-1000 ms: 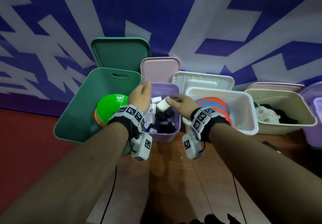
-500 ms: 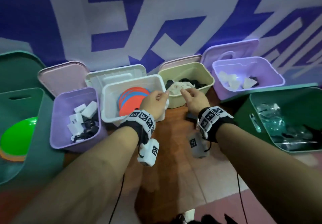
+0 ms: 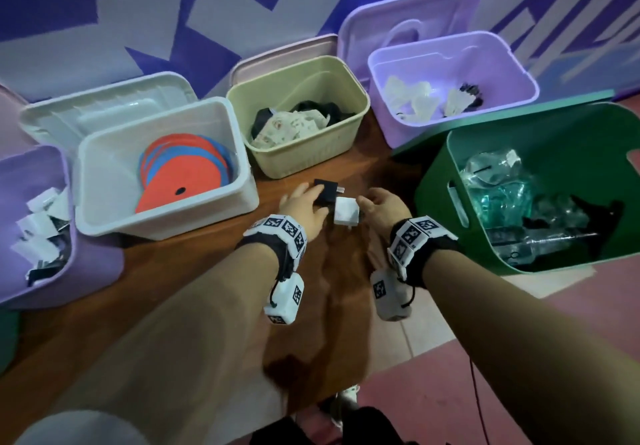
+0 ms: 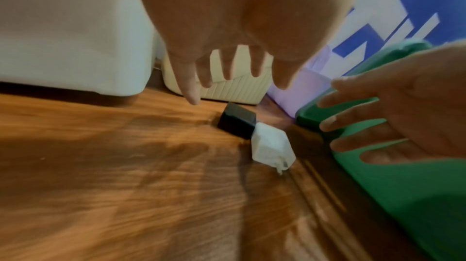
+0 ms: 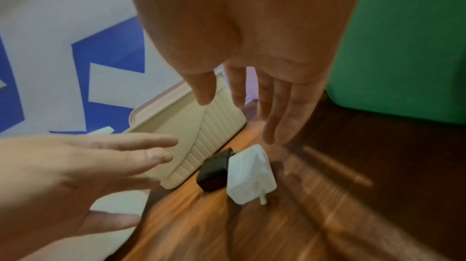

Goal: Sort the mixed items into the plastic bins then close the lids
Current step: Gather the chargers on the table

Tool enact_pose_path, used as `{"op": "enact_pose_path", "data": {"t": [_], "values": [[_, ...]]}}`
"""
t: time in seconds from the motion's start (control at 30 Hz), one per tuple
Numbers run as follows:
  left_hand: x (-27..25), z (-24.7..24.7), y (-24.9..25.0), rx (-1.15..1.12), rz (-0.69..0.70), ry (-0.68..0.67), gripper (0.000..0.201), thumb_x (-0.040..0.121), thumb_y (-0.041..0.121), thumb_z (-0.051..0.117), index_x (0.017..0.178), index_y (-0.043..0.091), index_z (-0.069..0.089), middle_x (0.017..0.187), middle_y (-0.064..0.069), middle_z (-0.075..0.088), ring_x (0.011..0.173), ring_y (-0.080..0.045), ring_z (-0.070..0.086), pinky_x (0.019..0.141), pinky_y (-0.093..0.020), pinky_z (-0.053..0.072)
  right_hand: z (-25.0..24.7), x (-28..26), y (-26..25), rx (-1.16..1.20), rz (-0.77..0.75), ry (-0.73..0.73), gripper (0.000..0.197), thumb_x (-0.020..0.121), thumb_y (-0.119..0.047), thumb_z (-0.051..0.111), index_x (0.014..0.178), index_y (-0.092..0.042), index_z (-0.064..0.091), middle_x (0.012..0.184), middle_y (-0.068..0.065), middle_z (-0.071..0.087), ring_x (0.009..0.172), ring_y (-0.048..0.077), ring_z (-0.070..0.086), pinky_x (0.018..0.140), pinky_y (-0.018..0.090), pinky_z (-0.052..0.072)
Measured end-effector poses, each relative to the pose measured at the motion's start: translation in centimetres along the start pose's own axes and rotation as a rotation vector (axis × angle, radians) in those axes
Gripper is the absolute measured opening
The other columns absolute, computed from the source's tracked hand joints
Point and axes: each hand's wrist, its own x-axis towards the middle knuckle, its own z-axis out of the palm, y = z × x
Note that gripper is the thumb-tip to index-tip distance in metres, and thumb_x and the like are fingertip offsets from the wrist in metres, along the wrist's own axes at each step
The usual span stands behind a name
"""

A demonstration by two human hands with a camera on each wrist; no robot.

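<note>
Two chargers lie touching on the wooden floor, one black [image 3: 325, 192] and one white [image 3: 346, 215], in front of the beige bin [image 3: 311, 160]. My left hand [image 3: 301, 205] hovers over the black charger [image 4: 237, 124] with straight, spread fingers and grips nothing. My right hand [image 3: 381, 205] is just right of the white charger [image 5: 249, 175], fingers straight and empty. A purple bin [image 3: 93, 264] at the far left holds several white and black chargers.
A white bin [image 3: 194, 216] holds red and blue discs. The beige bin holds cloth, the right purple bin [image 3: 405, 133] holds white bits, and the green bin [image 3: 436, 202] close on the right holds clear plastic. All are open, with lids [image 3: 114, 105] leaning behind.
My hands left the left purple bin, swung right and came down over the two chargers on the floor. The white block my right hand held is gone from it.
</note>
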Motion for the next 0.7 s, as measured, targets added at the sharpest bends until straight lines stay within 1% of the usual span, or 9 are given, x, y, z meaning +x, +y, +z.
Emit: {"op": "enact_pose_path", "data": {"t": [0.1,0.17,0.27,0.33,0.4,0.43,0.5,0.6,0.7], "values": [[1.3,1.1,0.0,0.14,0.052,-0.077,0.057,0.1,0.022,0.038,0.151,0.029,0.014,0.161,0.007,0.0,0.147,-0.022,-0.002,0.119,-0.037,0.01,1.2,1.6,0.7,-0.016,0.022,-0.065,0.057,0.094,-0.035,0.052,0.144,-0.012,0.037,0.143,0.01,0.047,0.13,0.027,0.047,0.109,0.038,0.036],[2.4,1.2,0.2,0.191,0.058,-0.111,0.061,0.099,0.017,0.037,0.152,0.029,0.009,0.16,0.007,-0.006,0.147,-0.02,-0.007,0.12,-0.036,0.008,1.9,2.4,0.7,0.019,0.046,-0.094,0.059,0.094,-0.034,0.053,0.146,-0.016,0.035,0.142,0.007,0.049,0.129,0.025,0.048,0.109,0.038,0.037],[4.3,0.7,0.2,0.203,0.024,-0.149,0.066,0.099,0.015,0.04,0.152,0.029,0.005,0.16,0.006,-0.009,0.147,-0.02,-0.011,0.119,-0.034,0.005,2.7,3.6,0.7,0.055,0.072,-0.088,0.059,0.093,-0.032,0.056,0.146,-0.016,0.035,0.141,0.005,0.051,0.128,0.025,0.049,0.109,0.038,0.038],[5.4,0.5,0.1,0.229,0.028,-0.179,0.067,0.098,0.015,0.042,0.152,0.03,0.006,0.16,0.007,-0.005,0.147,-0.02,-0.011,0.119,-0.035,0.006,3.1,4.2,0.7,0.038,0.076,-0.068,0.062,0.092,-0.032,0.057,0.147,-0.015,0.032,0.142,0.007,0.048,0.13,0.026,0.047,0.108,0.038,0.038],[5.9,0.6,0.0,0.247,0.049,-0.159,0.066,0.097,0.018,0.047,0.151,0.03,0.011,0.159,0.004,0.006,0.147,-0.024,-0.002,0.118,-0.036,0.012,3.5,4.6,0.7,0.004,0.081,-0.067,0.065,0.091,-0.035,0.059,0.147,-0.018,0.031,0.144,0.01,0.045,0.128,0.027,0.047,0.107,0.039,0.039],[6.2,0.7,-0.2,0.244,0.053,-0.133,0.066,0.095,0.02,0.05,0.151,0.03,0.016,0.155,0.001,0.014,0.144,-0.026,0.007,0.116,-0.036,0.018,3.7,4.8,0.6,-0.011,0.092,-0.078,0.066,0.089,-0.036,0.061,0.146,-0.021,0.032,0.144,0.01,0.043,0.126,0.028,0.049,0.105,0.04,0.041],[6.3,0.7,-0.5,0.232,0.04,-0.085,0.065,0.092,0.025,0.057,0.148,0.03,0.025,0.141,-0.004,0.027,0.13,-0.026,0.027,0.107,-0.034,0.029,3.9,5.0,0.3,-0.04,0.119,-0.104,0.067,0.086,-0.038,0.064,0.145,-0.024,0.035,0.143,0.009,0.038,0.123,0.028,0.05,0.103,0.04,0.044],[6.2,0.8,-1.1,0.191,0.0,-0.064,0.056,0.087,0.029,0.064,0.139,0.025,0.042,0.129,-0.007,0.033,0.117,-0.026,0.042,0.097,-0.032,0.038,4.4,5.0,-0.1,-0.105,0.128,-0.104,0.064,0.082,-0.04,0.069,0.139,-0.023,0.043,0.14,0.008,0.033,0.118,0.03,0.051,0.099,0.041,0.046],[6.1,0.9,-1.8,0.129,-0.037,-0.06,0.055,0.084,0.033,0.068,0.133,0.02,0.048,0.131,-0.004,0.038,0.115,-0.026,0.049,0.095,-0.031,0.042,4.8,4.9,-0.4,-0.169,0.143,-0.083,0.062,0.078,-0.041,0.072,0.131,-0.02,0.047,0.137,0.007,0.033,0.118,0.032,0.049,0.098,0.043,0.046]]}}
